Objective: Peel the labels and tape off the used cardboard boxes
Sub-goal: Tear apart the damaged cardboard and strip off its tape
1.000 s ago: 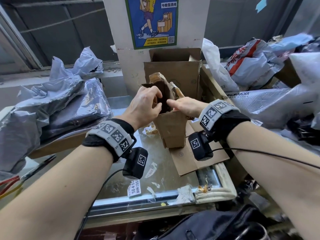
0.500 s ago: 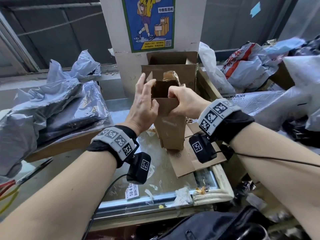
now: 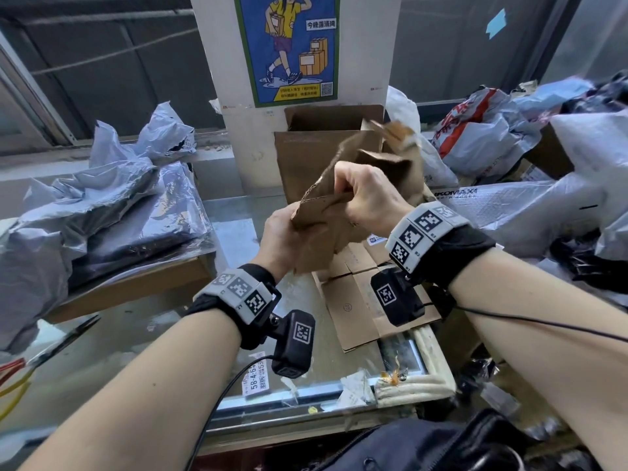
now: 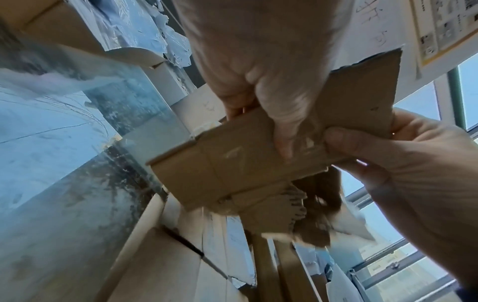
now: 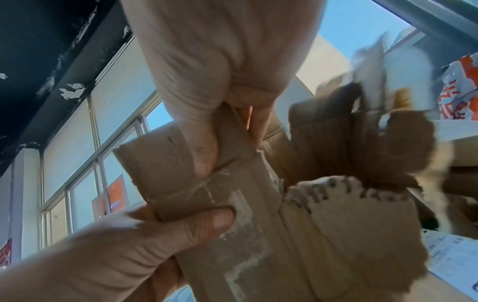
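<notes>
Brown cardboard box (image 3: pixel 343 212), grey plastic bags (image 3: pixel 102 212), blue poster (image 3: pixel 289 45).

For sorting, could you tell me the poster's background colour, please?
Blue, with a green border; the poster shows best in the head view.

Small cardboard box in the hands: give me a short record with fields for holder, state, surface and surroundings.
item: small cardboard box, flattened and torn
left hand: grips its lower end
right hand: grips its upper part
position: held up above the glass table
tape: whitish residue only, by the thumbs
below: flat cardboard on the table
behind: open box
</notes>
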The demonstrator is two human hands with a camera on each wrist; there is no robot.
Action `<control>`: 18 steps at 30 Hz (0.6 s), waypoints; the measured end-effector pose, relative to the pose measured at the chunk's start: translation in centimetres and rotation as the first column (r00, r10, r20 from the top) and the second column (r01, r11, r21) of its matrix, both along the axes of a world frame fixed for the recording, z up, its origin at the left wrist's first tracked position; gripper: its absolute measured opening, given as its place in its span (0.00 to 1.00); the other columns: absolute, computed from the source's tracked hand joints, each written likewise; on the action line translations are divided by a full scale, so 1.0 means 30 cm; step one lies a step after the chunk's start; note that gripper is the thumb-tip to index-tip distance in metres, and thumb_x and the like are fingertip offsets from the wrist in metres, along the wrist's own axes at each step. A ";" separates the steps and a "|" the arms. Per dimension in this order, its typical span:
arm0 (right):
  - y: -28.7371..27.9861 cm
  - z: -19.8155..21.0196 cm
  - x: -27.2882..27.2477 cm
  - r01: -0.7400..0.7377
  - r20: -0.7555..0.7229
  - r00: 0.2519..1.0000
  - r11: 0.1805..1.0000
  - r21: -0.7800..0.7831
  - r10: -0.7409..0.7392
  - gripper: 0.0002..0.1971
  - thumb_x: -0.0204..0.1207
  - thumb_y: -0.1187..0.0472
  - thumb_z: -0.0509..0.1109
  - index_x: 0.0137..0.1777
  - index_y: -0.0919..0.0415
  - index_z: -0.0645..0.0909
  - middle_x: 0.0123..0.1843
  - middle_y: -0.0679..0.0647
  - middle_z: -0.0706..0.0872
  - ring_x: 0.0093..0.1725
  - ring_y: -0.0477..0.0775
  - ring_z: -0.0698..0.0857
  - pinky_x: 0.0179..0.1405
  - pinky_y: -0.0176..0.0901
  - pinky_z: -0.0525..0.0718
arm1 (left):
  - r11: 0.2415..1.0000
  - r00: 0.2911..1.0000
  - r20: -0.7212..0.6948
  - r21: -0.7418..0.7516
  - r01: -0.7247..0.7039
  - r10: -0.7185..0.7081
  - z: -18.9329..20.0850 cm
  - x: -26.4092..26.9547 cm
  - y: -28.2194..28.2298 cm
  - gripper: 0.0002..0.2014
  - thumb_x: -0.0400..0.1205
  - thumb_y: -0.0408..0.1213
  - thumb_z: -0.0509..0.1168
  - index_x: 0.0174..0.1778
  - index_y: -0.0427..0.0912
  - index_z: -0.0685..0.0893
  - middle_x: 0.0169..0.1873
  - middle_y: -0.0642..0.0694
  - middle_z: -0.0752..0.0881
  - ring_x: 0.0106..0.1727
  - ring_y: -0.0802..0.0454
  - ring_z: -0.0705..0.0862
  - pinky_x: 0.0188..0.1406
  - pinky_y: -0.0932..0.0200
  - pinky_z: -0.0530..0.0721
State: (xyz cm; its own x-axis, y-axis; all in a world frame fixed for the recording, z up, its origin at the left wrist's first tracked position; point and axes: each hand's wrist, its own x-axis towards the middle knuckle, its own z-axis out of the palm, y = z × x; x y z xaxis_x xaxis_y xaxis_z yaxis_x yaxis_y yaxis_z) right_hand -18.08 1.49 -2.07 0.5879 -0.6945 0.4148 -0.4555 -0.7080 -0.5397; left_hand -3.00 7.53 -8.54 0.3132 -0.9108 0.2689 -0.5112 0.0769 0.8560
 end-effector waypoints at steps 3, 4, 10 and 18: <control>-0.013 0.007 -0.018 0.057 0.187 0.981 0.996 -0.062 -0.045 0.19 0.66 0.56 0.80 0.49 0.62 0.76 0.44 0.52 0.82 0.41 0.48 0.80 0.43 0.35 0.79 | 0.991 0.982 -0.134 -0.001 -0.131 0.129 0.018 0.019 -0.010 0.10 0.70 0.42 0.75 0.42 0.39 0.87 0.41 0.42 0.89 0.42 0.44 0.86 0.46 0.49 0.87; -0.028 0.004 -0.027 0.139 0.272 0.957 0.984 -0.114 -0.104 0.20 0.69 0.53 0.78 0.51 0.63 0.75 0.46 0.54 0.82 0.43 0.50 0.81 0.45 0.39 0.81 | 0.987 0.967 -0.200 0.005 -0.160 0.158 0.025 0.029 -0.012 0.09 0.73 0.38 0.76 0.46 0.39 0.88 0.44 0.42 0.89 0.44 0.45 0.87 0.48 0.50 0.88; -0.106 -0.001 -0.074 0.561 0.555 0.726 0.816 -0.137 -0.406 0.16 0.77 0.56 0.63 0.55 0.70 0.76 0.54 0.63 0.80 0.55 0.56 0.76 0.54 0.18 0.65 | 0.967 0.835 -0.495 0.048 -0.251 0.241 0.046 0.058 -0.028 0.08 0.78 0.28 0.72 0.52 0.36 0.86 0.38 0.50 0.88 0.40 0.50 0.88 0.40 0.60 0.88; -0.134 -0.074 -0.118 0.489 0.109 0.772 0.695 0.528 -0.626 0.44 0.67 0.32 0.68 0.80 0.51 0.62 0.79 0.58 0.65 0.79 0.63 0.63 0.78 0.58 0.61 | 0.975 0.340 -0.914 0.203 -0.090 0.222 0.043 0.052 -0.034 0.14 0.80 0.29 0.69 0.61 0.31 0.82 0.35 0.41 0.90 0.29 0.50 0.90 0.22 0.57 0.85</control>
State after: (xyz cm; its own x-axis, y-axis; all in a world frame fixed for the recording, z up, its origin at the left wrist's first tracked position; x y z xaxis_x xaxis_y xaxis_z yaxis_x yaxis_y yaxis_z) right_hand -21.62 -2.53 -4.28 -0.0541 -0.9974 0.0470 -0.4784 -0.0154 -0.8780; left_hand -1.44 6.50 -7.23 0.4403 -0.8151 -0.3766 0.6206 -0.0268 0.7837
